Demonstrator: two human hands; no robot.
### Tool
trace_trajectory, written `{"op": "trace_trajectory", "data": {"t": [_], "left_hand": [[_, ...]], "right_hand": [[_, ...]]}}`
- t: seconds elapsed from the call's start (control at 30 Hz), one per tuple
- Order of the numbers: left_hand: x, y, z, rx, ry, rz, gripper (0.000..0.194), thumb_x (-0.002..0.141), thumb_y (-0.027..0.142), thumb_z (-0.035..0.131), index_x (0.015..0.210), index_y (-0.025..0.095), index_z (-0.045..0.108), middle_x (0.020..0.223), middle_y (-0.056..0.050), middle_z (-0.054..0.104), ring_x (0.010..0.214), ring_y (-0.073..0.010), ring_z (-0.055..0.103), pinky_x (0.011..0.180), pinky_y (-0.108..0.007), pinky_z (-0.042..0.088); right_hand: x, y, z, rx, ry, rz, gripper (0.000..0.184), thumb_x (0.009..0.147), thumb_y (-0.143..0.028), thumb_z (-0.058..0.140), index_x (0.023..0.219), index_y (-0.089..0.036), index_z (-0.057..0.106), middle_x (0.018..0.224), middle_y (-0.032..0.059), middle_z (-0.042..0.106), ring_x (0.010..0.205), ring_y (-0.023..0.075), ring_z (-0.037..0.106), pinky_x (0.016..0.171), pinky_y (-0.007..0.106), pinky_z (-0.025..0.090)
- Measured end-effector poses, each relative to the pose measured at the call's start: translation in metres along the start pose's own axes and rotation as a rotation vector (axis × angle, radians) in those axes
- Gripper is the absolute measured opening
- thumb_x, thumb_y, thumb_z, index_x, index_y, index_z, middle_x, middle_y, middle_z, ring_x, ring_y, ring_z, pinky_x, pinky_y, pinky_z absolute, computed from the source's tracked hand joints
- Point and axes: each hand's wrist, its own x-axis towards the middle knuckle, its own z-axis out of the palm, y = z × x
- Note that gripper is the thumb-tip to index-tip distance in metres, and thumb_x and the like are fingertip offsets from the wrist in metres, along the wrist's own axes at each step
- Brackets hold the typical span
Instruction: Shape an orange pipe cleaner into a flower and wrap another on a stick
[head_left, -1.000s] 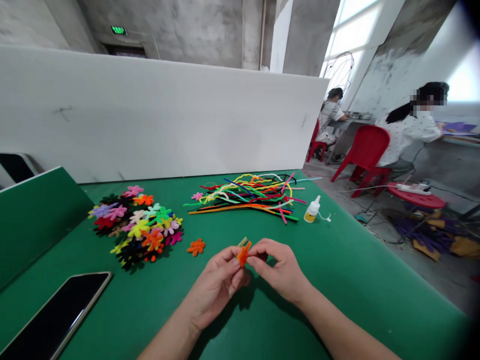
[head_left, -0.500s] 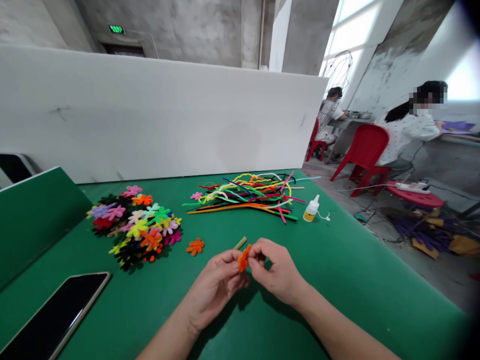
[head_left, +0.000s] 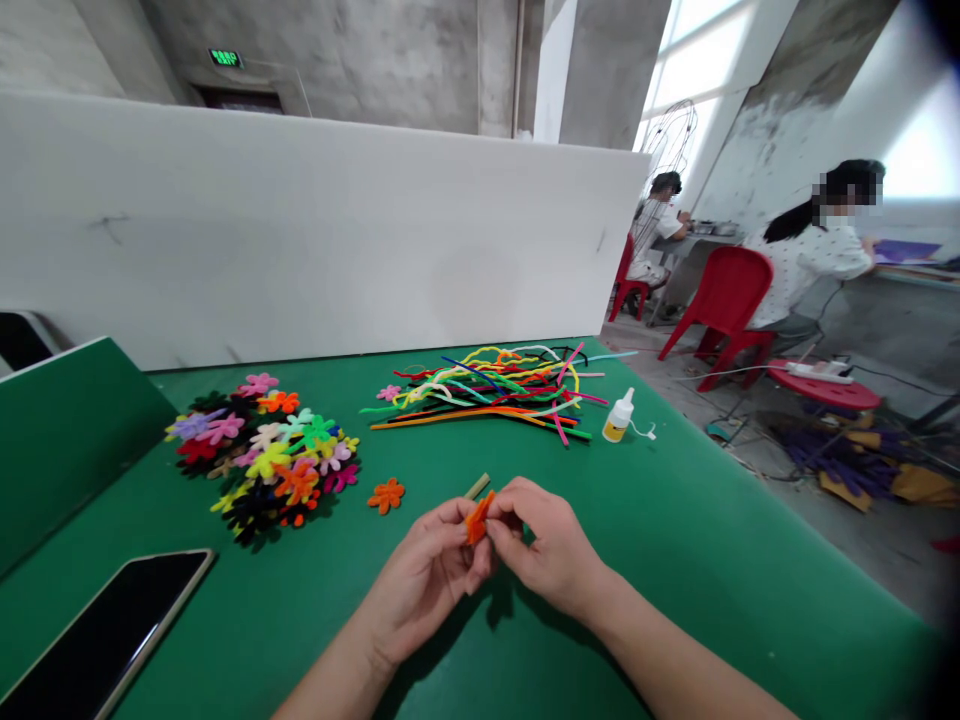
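Note:
An orange fuzzy flower (head_left: 478,519), made of bent pipe cleaner, is pinched between my two hands, seen nearly edge-on. My left hand (head_left: 431,565) grips its left side with thumb and fingers. From the right, the thumb and forefinger of my right hand (head_left: 544,540) close on its edge. Just behind the fingers lies a short olive-green stick (head_left: 478,486), partly hidden. Another orange flower (head_left: 386,496) rests flat on the green table to the left of my hands.
Colourful fuzzy flowers (head_left: 270,455) are heaped at the left, behind a phone (head_left: 112,630). Loose pipe cleaners (head_left: 487,390) lie toward a white partition (head_left: 322,230). A small glue bottle (head_left: 619,416) stands near the right edge. Two people sit beyond, by red chairs (head_left: 724,290).
The orange flower in my hands has turned and shifted slightly left. My fingers keep their pinch on it. The whole view has moved a little.

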Motion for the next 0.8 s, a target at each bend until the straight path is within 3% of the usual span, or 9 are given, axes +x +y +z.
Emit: {"op": "trace_trajectory", "data": {"t": [0.33, 0.47, 0.8], "left_hand": [[-0.0016, 0.0018, 0.0032, 0.054, 0.048, 0.06, 0.004, 0.067, 0.01, 0.057, 0.064, 0.012, 0.058, 0.06, -0.003, 0.06, 0.057, -0.0105, 0.051, 0.052, -0.019, 0.038], [-0.0018, 0.0009, 0.0039, 0.052, 0.063, 0.045, 0.007, 0.066, 0.008, 0.056, 0.061, 0.013, 0.057, 0.057, -0.002, 0.059, 0.055, -0.0098, 0.051, 0.051, -0.019, 0.037], [-0.0007, -0.0021, 0.0036, 0.143, 0.111, 0.116, 0.008, 0.064, 0.009, 0.06, 0.059, 0.014, 0.056, 0.056, 0.0, 0.058, 0.055, -0.0103, 0.049, 0.052, -0.02, 0.036]], "right_hand": [[0.0014, -0.0001, -0.0012, 0.281, 0.022, 0.137, 0.011, 0.078, -0.019, 0.048, 0.086, -0.016, 0.056, 0.072, 0.0021, 0.058, 0.062, 0.0117, 0.052, 0.057, 0.023, 0.043], [0.0013, -0.0007, -0.0012, 0.277, 0.002, 0.128, 0.008, 0.077, -0.022, 0.052, 0.08, -0.017, 0.057, 0.07, 0.0013, 0.057, 0.06, 0.0112, 0.052, 0.056, 0.022, 0.043], [-0.0004, 0.0012, -0.0004, 0.149, 0.097, 0.047, 0.007, 0.073, -0.021, 0.054, 0.066, -0.018, 0.055, 0.061, -0.0009, 0.052, 0.055, 0.0106, 0.047, 0.05, 0.021, 0.04]]}}
